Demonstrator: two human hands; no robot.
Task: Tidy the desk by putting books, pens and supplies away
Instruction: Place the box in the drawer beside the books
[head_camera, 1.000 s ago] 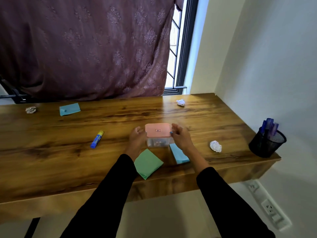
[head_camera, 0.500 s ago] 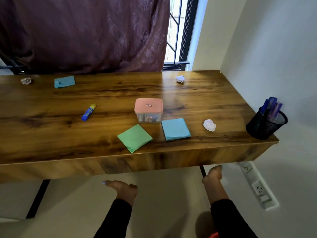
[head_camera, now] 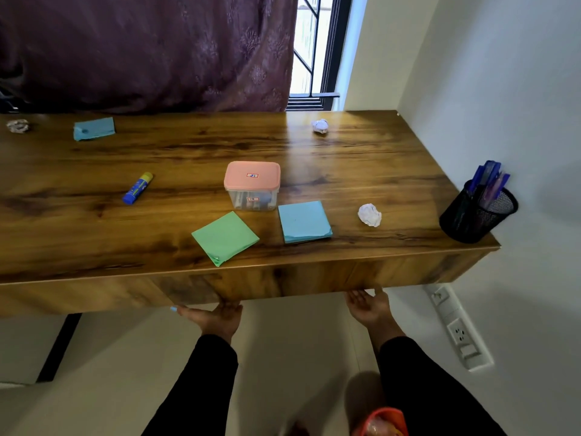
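Under the brown wooden table [head_camera: 314, 278] front, left hand [head_camera: 217, 319] and right hand [head_camera: 367, 306] are hooking, fingers empty; both should be pulling evenly.

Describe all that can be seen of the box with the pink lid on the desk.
The box is small, with a clear plastic body and a pink lid with rounded corners, closed. A small sticker sits on the lid and another on the front wall. Something lies inside, too blurred to name. It stands upright near the middle of the desk, just behind the green pad and the blue pad. No hand touches it.
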